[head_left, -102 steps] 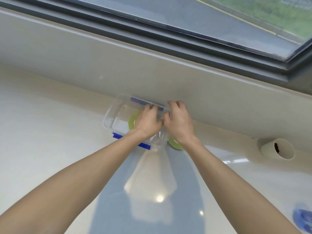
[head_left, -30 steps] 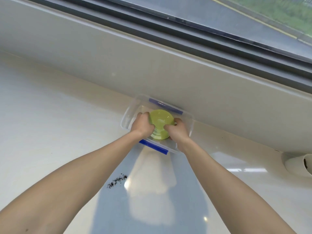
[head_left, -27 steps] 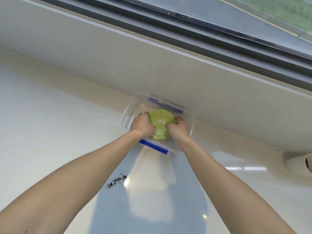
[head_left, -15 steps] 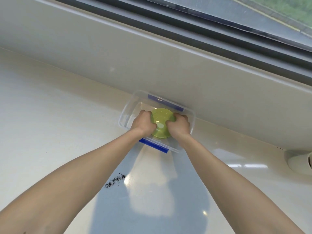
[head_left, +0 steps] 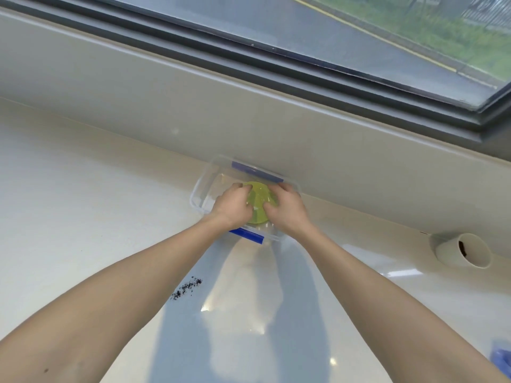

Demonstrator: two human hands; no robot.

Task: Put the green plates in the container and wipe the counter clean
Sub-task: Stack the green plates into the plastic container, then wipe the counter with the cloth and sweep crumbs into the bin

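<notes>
A clear plastic container (head_left: 203, 186) with blue clips stands on the white counter against the back wall. Green plates (head_left: 258, 201) sit inside it, seen between my hands. My left hand (head_left: 231, 207) grips the plates' left edge and my right hand (head_left: 286, 210) grips their right edge, both reaching down into the container. How many plates are stacked cannot be told.
A patch of dark crumbs (head_left: 186, 287) lies on the counter (head_left: 83, 217) near my left forearm. A white cup (head_left: 463, 250) lies on its side at the right by the wall. A blue cloth (head_left: 502, 360) shows at the bottom right corner.
Both hands have pushed the green plates lower into the container and closed in over them. Earlier a plate lay outside the container by my right hand; none lies there now.
</notes>
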